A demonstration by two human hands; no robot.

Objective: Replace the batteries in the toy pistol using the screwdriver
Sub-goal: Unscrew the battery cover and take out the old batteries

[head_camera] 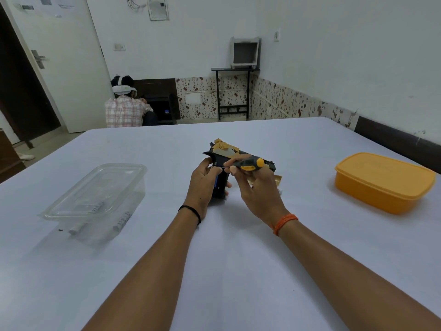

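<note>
Seen from a head-worn camera looking down, two bare forearms reach out over a worktop (238,271) covered in pale cloth; the left hand (202,185) has its grip wrapped around the handle of a black and gold toy pistol (229,154), holding it upright with the butt near the cloth and the barrel pointing away to the right; a strip of blue shows in the handle just beside the left fingers, though whether it is a battery cannot be told; a thin black band (191,210) circles the left wrist; the right hand (257,189) has its grip closed around a screwdriver (248,163) with a black and yellow handle, held level across the pistol, its tip pointing left and meeting the top of the handle close to the left thumb; orange threads (284,223) are tied around the right wrist; behind the right grip, partly hidden, lies a small tan piece (278,180) on the cloth, too covered to identify; well to the left of the left grip stands a clear plastic container (95,194) with its lid on, and two white batteries (121,219) lie at its near side; well to the right of the right grip sits a closed orange box (384,180); beyond the worktop, a seated person (125,108) in a checked shirt faces away.
</note>
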